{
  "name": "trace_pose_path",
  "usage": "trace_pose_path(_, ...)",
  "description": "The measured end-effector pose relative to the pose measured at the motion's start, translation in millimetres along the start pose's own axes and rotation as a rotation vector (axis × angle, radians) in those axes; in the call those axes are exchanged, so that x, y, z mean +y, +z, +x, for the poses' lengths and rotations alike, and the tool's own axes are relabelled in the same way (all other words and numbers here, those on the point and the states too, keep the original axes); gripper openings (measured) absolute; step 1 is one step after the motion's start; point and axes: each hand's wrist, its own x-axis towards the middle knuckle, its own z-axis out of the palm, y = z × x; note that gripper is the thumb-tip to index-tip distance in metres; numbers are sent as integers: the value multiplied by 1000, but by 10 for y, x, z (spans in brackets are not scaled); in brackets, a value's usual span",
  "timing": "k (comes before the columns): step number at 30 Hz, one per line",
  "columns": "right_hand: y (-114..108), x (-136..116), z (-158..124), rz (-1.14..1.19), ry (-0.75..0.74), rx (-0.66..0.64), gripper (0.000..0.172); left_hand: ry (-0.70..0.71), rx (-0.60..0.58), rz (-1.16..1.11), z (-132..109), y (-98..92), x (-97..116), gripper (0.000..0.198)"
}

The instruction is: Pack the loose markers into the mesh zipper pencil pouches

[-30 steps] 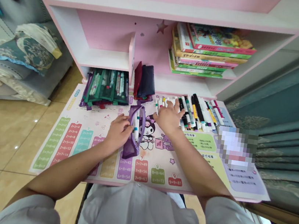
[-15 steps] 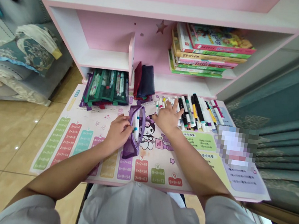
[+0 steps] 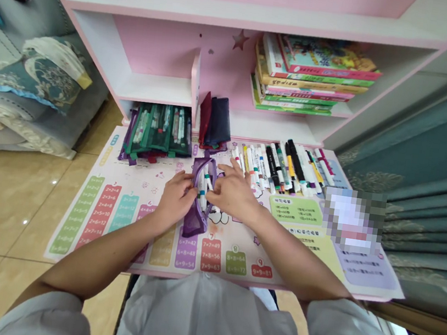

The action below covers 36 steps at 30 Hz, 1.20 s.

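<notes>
A purple mesh pencil case (image 3: 195, 216) lies open on the printed desk mat (image 3: 118, 208), with several markers inside. My left hand (image 3: 175, 197) grips the case's left edge and holds it open. My right hand (image 3: 232, 191) is at the case's right edge, fingers pinched on a white marker (image 3: 208, 179) at the opening. A row of loose markers (image 3: 279, 167) lies on the mat to the right of my right hand.
Green and purple filled pencil cases (image 3: 157, 133) lie at the back left of the desk, a red and dark blue pouch (image 3: 215, 122) stands beside them. Stacked books (image 3: 306, 76) fill the shelf above. A teal curtain (image 3: 425, 179) hangs at the right.
My right hand has left the row of loose markers and moved left to the purple case with a marker. My left hand has stayed on the case.
</notes>
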Motion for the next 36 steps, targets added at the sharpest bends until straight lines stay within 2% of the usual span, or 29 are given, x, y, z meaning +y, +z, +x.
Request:
trace_pose_path(7, 206, -23, 28, 10, -46, 75, 18, 19, 10, 10, -1, -3, 3, 20)
trace_pose_path(12, 309, -32, 51, 17, -56, 50, 20, 30, -1, 14, 3, -3, 8, 21)
trace_pose_path(21, 393, -6, 57, 15, -97, 81, 23, 12, 1, 8, 10, -20, 20, 17)
trace_pose_path(25, 374, 22, 76, 37, -109, 116, 20, 16, 2, -7, 4, -28, 36, 17)
trace_pose_path(30, 215, 182, 157, 36, -55, 211, 17, -26, 3, -59, -10, -42, 55, 19)
trace_pose_path(34, 105, 399, 233, -62, -27, 154, 32, -118, -20, -150, -9, -51, 30, 21)
trace_pose_path(36, 100, 487, 252, -112, -54, 119, 32, -167, -21, -261, -2, -45, 13, 19)
